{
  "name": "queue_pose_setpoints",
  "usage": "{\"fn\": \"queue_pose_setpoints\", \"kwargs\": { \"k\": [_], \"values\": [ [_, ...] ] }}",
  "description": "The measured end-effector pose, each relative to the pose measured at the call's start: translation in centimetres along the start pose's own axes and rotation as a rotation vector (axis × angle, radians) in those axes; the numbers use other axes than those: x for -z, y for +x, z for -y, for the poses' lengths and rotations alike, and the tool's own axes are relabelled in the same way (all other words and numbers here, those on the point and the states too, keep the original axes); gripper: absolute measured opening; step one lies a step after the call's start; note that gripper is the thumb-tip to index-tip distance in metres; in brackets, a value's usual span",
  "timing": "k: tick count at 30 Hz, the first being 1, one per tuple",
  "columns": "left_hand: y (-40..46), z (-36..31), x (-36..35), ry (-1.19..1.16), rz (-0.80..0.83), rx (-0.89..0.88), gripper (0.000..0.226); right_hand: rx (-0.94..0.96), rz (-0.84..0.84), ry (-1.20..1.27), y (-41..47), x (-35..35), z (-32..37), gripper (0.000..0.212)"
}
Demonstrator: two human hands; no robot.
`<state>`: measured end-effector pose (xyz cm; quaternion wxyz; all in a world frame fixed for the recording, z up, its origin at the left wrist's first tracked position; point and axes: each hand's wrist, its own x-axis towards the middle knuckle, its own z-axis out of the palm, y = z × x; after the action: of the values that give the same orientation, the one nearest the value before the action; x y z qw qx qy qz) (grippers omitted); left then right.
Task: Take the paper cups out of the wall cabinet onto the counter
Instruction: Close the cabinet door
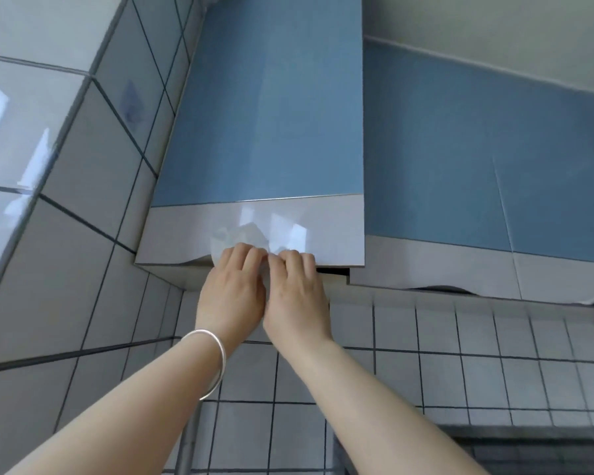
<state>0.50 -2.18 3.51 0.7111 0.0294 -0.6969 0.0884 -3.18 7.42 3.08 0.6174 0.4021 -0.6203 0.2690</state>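
Both hands reach up to the blue wall cabinet door (264, 108). The left hand (232, 289) and the right hand (295, 296) sit side by side, touching. Their fingers (242, 255) are pressed together and hooked over the door's bottom edge, holding the white strip there. The door looks just a little open, with a dark gap beside the right hand. No paper cups show; they are likely inside. This is the opening step. Next, the hands should pull the door wide, then reach in.
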Motion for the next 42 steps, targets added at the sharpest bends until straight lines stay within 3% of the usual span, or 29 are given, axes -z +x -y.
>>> {"fn": "queue_pose_setpoints", "kwargs": {
  "k": [9, 15, 19, 22, 29, 42],
  "values": [
    [-0.3, 0.9, -3.4, 0.099, 0.040, -0.061, 0.048, 0.006, 0.194, -0.007, -0.7, -2.1, -2.6, 0.059],
    [-0.5, 1.6, -5.0, 0.170, 0.084, -0.094, 0.052, 0.064, 0.276, -0.033, -0.8, -2.6, -4.4, 0.065],
    [-0.5, 1.6, -5.4, 0.213, 0.070, -0.131, 0.054, -0.077, 0.255, -0.115, -1.1, -3.0, -6.1, 0.073],
    [-0.6, 1.6, -5.9, 0.273, 0.097, -0.141, 0.055, -0.182, 0.332, -0.152, -0.9, -3.1, -8.1, 0.080],
    [-0.5, 1.8, -7.6, 0.326, 0.124, -0.135, 0.055, -0.212, 0.430, -0.058, -0.2, -4.3, -9.5, 0.080],
    [-1.4, 2.7, -9.0, 0.346, 0.134, -0.152, 0.073, -0.160, 0.400, -0.016, -0.2, -5.5, -11.5, 0.083]
  ]
}}
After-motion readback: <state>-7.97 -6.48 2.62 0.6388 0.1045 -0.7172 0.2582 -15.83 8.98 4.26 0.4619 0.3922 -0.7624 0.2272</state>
